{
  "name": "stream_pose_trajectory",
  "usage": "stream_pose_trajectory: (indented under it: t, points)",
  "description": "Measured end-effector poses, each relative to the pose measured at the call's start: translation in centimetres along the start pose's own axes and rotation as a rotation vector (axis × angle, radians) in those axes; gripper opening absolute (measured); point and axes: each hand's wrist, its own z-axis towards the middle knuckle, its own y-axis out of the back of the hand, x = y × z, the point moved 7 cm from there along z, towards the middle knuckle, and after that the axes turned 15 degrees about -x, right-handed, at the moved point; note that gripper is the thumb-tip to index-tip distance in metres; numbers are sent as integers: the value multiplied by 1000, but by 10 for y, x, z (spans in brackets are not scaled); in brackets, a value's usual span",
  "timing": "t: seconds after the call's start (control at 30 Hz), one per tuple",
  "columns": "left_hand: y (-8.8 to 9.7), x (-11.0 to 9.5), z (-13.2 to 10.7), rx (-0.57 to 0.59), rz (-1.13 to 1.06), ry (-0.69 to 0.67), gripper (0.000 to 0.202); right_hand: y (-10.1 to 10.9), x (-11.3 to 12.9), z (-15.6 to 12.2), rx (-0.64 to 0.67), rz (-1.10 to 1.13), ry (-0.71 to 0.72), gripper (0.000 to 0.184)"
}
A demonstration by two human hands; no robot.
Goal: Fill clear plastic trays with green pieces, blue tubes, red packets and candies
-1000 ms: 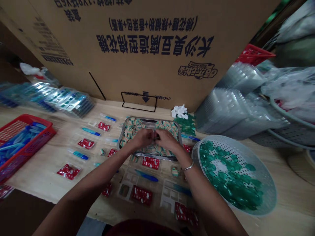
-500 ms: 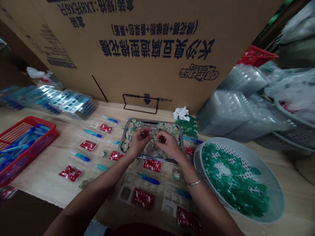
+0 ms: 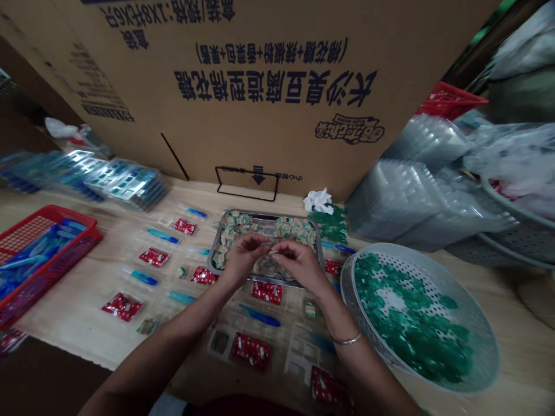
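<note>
Both the left hand and right hand pinch one small packet in closed fingers over the steel tray at the middle of the counter; most clear trays nearby hold red sachets, few hold packets, so much seems left.

Cardboard box, large, printed, upright along the back of the wooden table.
Red basket, far left, holding blue sticks.
White perforated basket, right, part-filled with green packets.
Stacked clear plastic trays behind it, leaning; red crate above them.
Crumpled white tissue at the box's foot.
Red sachets and more blue sticks spread over the near table.
Blister-pack stacks, back left.
</note>
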Motion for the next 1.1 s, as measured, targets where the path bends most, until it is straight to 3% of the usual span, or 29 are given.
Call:
stream_pose_trajectory:
  t: [0.2, 0.37, 0.57, 0.7, 0.83, 0.93, 1.1]
  points:
    - [0, 0, -9, 123, 100, 108, 24, 7, 12, -2, -54, -156, 132, 12]
    - [8, 8, -8, -9, -17, 220, 28, 3, 30, -4, -11, -292, 290, 8]
    - [8, 16, -11, -136, -155, 288, 29, -2, 8, -6, -100, -70, 6, 12]
    - [8, 20, -12, -144, -159, 275, 27, -2, 8, -11, -149, 12, -50, 18]
    - [4, 16, -20, -95, -179, 316, 25, 0, 17, -13, -106, 31, -45, 18]
    - [-2, 5, -32, -7, -160, 261, 24, 5, 22, -19, -85, 10, -54, 19]
    - [3, -2, -81, 79, -19, 154, 23, 20, 34, -67, -14, -73, -64, 22]
